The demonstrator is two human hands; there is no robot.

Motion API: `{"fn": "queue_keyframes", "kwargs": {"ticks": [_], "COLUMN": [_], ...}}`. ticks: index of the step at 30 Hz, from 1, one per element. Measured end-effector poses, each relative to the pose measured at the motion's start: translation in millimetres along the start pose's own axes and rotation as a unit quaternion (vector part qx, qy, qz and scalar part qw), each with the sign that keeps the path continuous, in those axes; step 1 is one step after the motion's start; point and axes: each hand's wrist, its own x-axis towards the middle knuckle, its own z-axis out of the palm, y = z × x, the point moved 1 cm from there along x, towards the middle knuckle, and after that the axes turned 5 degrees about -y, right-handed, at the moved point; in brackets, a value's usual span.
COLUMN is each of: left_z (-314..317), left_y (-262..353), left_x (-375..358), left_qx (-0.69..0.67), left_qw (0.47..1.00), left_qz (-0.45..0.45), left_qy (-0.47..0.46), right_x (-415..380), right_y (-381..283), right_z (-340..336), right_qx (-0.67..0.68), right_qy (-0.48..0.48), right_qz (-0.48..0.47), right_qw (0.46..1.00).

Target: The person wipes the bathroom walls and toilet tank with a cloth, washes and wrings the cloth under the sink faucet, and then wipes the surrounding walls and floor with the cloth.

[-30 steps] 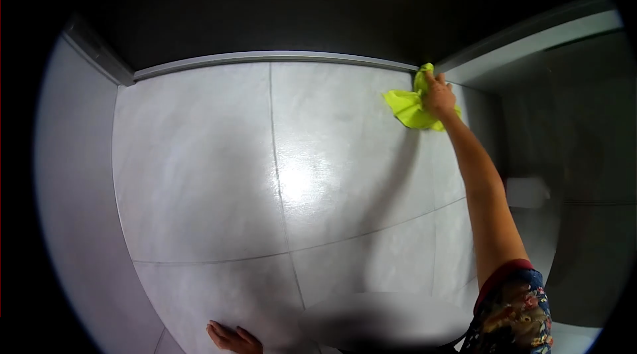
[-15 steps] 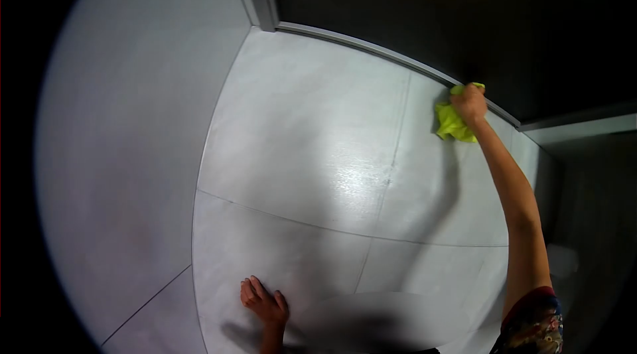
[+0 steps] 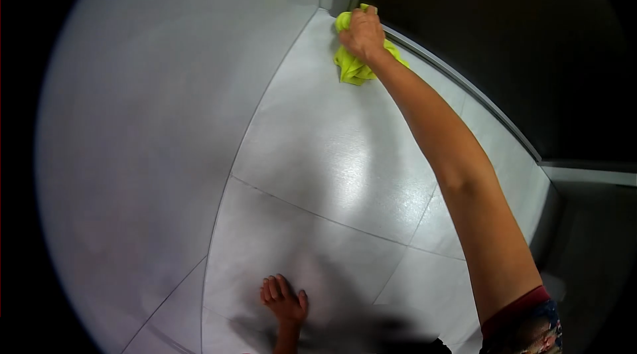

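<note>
My right hand (image 3: 364, 34) is closed on a yellow-green cloth (image 3: 357, 70) at the top centre, beside the metal frame strip (image 3: 458, 78) along the bottom of the dark panel. Part of the cloth hangs loose below and to the right of the fingers. Low in the view, my left hand (image 3: 284, 299) is open over the pale tiled surface (image 3: 318, 175), its fingers apart and nothing in it. Whether its palm touches the tiles cannot be made out.
A light grey wall (image 3: 146, 122) rises on the left and meets the tiles along a curved edge. The dark panel (image 3: 517, 42) fills the upper right. A dark recess (image 3: 590, 241) lies at the lower right.
My right hand, with the cloth, has moved left along the frame strip to near the corner by the wall. The whole view has shifted; my left hand is still low and open.
</note>
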Motion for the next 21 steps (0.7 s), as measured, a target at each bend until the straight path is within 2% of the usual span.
{"fn": "queue_keyframes", "kwargs": {"ticks": [1,4,5,9,12,13,16,17,21], "left_z": [-1,2,4,-1,-3,-1,3,1,2], "left_y": [0,-2,-3,-1,-2,-3,-3,0,0], "left_x": [0,-7,-5,-4,-3,-4,-3,-3,-6], "left_qx": [-0.013,-0.009,0.002,-0.007,-0.002,-0.003,0.001,0.003,-0.002], "left_qw": [1.000,1.000,1.000,1.000,1.000,1.000,1.000,1.000,1.000], "left_qz": [-0.003,0.004,0.006,0.005,0.004,0.003,-0.001,-0.003,-0.005], "left_qy": [-0.015,-0.018,-0.007,-0.006,-0.013,-0.016,-0.003,-0.001,0.002], "right_x": [0,-3,-10,-38,-18,-10,9,11,20], "right_y": [1,26,22,-4,-32,-42,-39,-37,-28], "right_z": [0,-4,-20,-31,-14,-7,28,27,39], "right_qx": [0.004,-0.007,-0.040,-0.004,-0.072,-0.108,-0.152,-0.181,-0.165], "right_qy": [-0.002,-0.038,-0.093,-0.064,0.056,-0.021,-0.024,-0.079,-0.041], "right_qz": [-0.004,-0.130,-0.142,-0.221,-0.256,-0.194,-0.142,-0.125,-0.168], "right_qw": [1.000,0.991,0.985,0.973,0.962,0.975,0.978,0.972,0.971]}}
